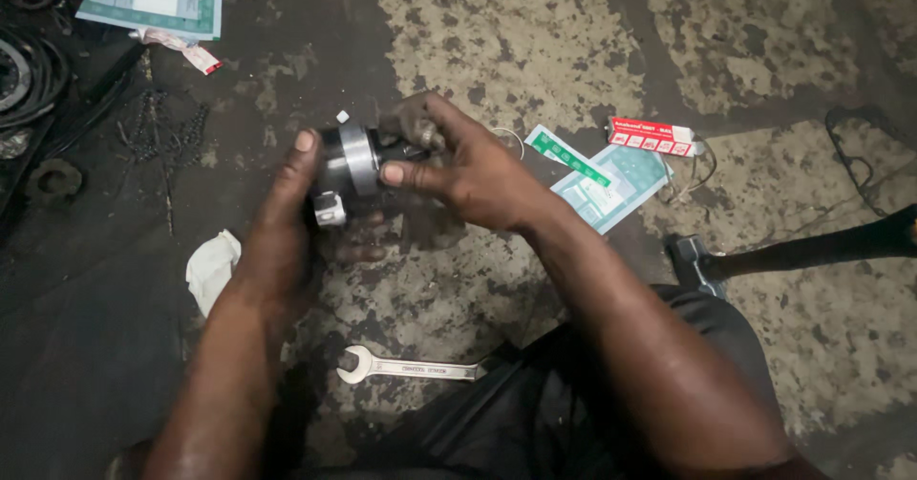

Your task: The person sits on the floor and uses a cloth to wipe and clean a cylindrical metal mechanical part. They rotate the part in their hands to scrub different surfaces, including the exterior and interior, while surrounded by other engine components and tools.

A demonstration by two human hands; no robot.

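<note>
metal hub (351, 160) gripped in both hands.
left hand (279, 241) fingers closed beneath; right hand (468, 170) pinches its end; keep it steady and square.

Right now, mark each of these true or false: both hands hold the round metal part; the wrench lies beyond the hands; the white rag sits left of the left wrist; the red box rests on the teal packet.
1. Both hands hold the round silver metal part: true; left hand and right hand grip it.
2. The silver open-ended wrench lies beyond the hands: false, it lies nearer the person.
3. The crumpled white rag sits left of the left wrist: true.
4. The small red box rests on the teal packet: false, it lies beside it on the floor.
</note>
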